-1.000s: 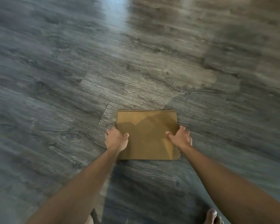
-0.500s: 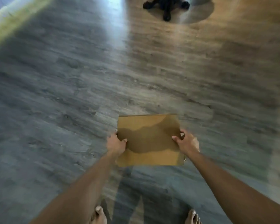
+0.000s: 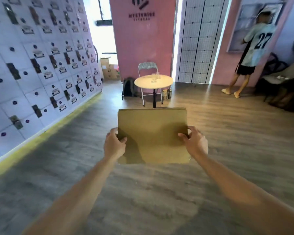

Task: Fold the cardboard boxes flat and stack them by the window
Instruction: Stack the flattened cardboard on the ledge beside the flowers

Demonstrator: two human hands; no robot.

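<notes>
A flattened brown cardboard box (image 3: 153,133) is held level in front of me, well above the wooden floor. My left hand (image 3: 115,144) grips its left edge, thumb on top. My right hand (image 3: 194,142) grips its right edge the same way. Its far edge shows several stacked layers. More cardboard boxes (image 3: 109,68) stand at the far end by a bright window (image 3: 105,34).
A round white table (image 3: 153,81) with glasses and a folding chair (image 3: 147,68) stand straight ahead, a dark backpack (image 3: 128,87) beside them. Lockers (image 3: 32,68) line the left wall. A person in a numbered shirt (image 3: 255,48) stands at the right, near dark chairs (image 3: 282,82).
The cardboard has been lifted off the floor in both hands, and my view has risen from the floor to the room ahead.
</notes>
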